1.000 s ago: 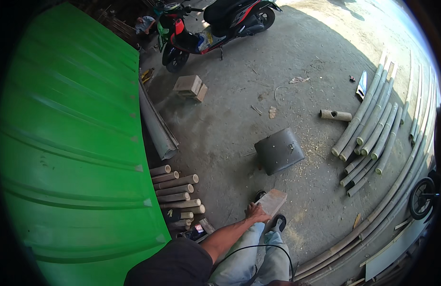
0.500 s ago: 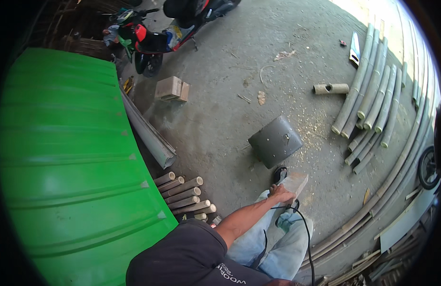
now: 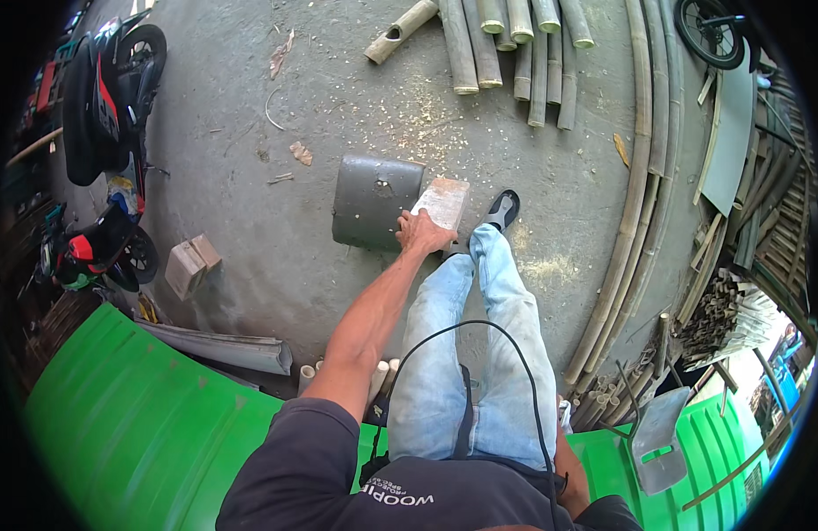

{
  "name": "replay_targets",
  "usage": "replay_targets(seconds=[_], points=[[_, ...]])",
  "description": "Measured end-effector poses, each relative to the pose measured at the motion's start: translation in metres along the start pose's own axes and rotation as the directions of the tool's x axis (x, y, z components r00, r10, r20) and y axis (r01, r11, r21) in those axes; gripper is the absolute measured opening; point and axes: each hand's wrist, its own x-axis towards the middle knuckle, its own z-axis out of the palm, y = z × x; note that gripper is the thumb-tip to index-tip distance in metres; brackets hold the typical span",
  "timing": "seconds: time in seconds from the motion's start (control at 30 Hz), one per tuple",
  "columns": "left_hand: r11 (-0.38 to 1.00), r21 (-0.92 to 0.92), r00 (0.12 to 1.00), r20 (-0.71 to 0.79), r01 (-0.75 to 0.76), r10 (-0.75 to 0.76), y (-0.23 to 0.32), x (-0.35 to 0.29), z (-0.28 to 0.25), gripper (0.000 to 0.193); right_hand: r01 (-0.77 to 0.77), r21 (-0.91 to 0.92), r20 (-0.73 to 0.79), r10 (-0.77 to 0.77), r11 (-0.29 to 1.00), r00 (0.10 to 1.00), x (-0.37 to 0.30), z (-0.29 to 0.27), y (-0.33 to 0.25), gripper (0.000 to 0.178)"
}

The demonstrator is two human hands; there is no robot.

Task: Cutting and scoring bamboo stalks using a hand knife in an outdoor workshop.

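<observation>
My left hand is closed on the near end of a pale, brick-shaped block with reddish patches, my arm stretched out ahead of me. The block is beside the right edge of a dark grey, rounded box-like thing on the floor. From this view I cannot tell whether the two touch. My right forearm hangs along my right side, and its hand is hidden by my thigh. A black cable loops across my jeans.
Cut bamboo poles lie ahead, and long ones run along the right. A motorbike and a block-like pair are at the left. Green sheeting and a grey chair are near me. Wood chips litter the floor.
My view has swung round to the right, and my body has turned with it. The block, still in my left hand, is now closer to the dark grey thing. My right forearm has come into view.
</observation>
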Motion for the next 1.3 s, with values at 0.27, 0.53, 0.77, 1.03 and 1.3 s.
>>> replay_targets(seconds=[0.27, 0.53, 0.77, 1.03, 1.3], points=[[0.713, 0.416, 0.810, 0.111, -0.564, 0.576, 0.067, 0.087, -0.061, 0.112, -0.077, 0.073, 0.035, 0.074, 0.994, 0.997, -0.011, 0.028, 0.005, 0.033], [0.834, 0.425, 0.931, 0.063, -0.352, 0.360, 0.084, 0.105, -0.058, 0.067, -0.121, 0.138, 0.057, 0.115, 0.983, 0.992, 0.002, 0.040, -0.004, 0.035], [0.955, 0.219, 0.979, 0.047, -0.202, 0.196, 0.004, 0.031, -0.035, 0.063, -0.083, 0.248, 0.035, 0.076, 0.965, 0.996, 0.020, 0.002, -0.068, 0.040], [0.934, 0.344, 0.995, 0.051, -0.102, 0.090, -0.004, 0.011, -0.066, 0.068, -0.018, 0.342, -0.045, 0.035, 0.939, 0.998, 0.048, -0.060, -0.123, 0.046], [0.921, 0.243, 0.951, 0.013, -0.303, 0.309, 0.124, 0.073, -0.090, 0.064, -0.358, 0.675, 0.286, 0.219, 0.645, 0.933, 0.031, -0.148, -0.204, 0.060]])
